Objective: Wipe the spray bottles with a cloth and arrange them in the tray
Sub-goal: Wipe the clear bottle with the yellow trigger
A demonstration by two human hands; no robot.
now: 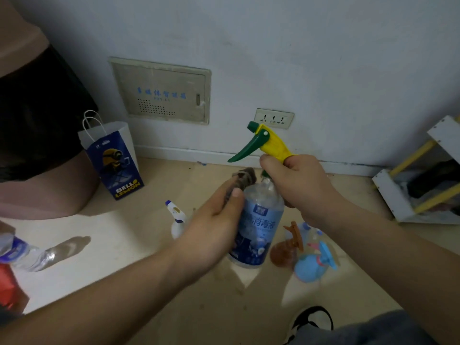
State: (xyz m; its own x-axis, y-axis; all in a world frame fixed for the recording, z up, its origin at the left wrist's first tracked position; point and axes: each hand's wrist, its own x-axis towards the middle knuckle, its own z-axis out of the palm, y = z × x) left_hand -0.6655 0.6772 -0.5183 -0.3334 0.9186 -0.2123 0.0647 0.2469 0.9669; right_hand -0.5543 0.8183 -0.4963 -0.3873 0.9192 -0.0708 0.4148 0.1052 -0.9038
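A pale wall [273, 46] with a grey metal panel [161, 92] fills the top of the frame, above a beige floor [139, 277]. A blue and white paper bag [112, 158] stands at centre left. In the middle is a clear spray bottle [258, 220] with a blue label. The right hand [306, 185] curls tightly round its neck, below the yellow and green trigger head [271, 143]. The left hand [216, 225] pinches a brown cloth [244, 179] under its thumb against the bottle's shoulder. A white spray bottle [177, 220] sits left of it; brown [286, 249] and blue [312, 266] ones lie lower right.
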